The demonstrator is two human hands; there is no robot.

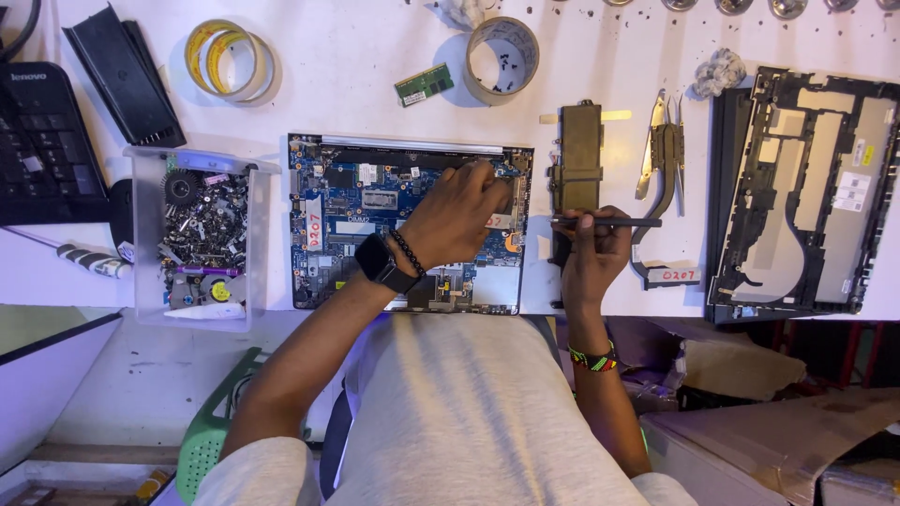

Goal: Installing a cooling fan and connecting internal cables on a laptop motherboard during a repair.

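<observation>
An opened laptop base with a blue circuit board lies on the white table. My left hand, with a black watch and bead bracelet at the wrist, rests on the board's right part, fingers pinching something near the upper right corner; what it pinches is hidden. My right hand is to the right of the laptop and grips a thin dark screwdriver held level, its tip pointing left towards the laptop's edge. Just above that hand lies a dark battery pack.
A clear tray of screws, fans and small parts stands left of the laptop. Two tape rolls, a green memory stick, tweezers, a laptop bottom cover at right, a black keyboard at left.
</observation>
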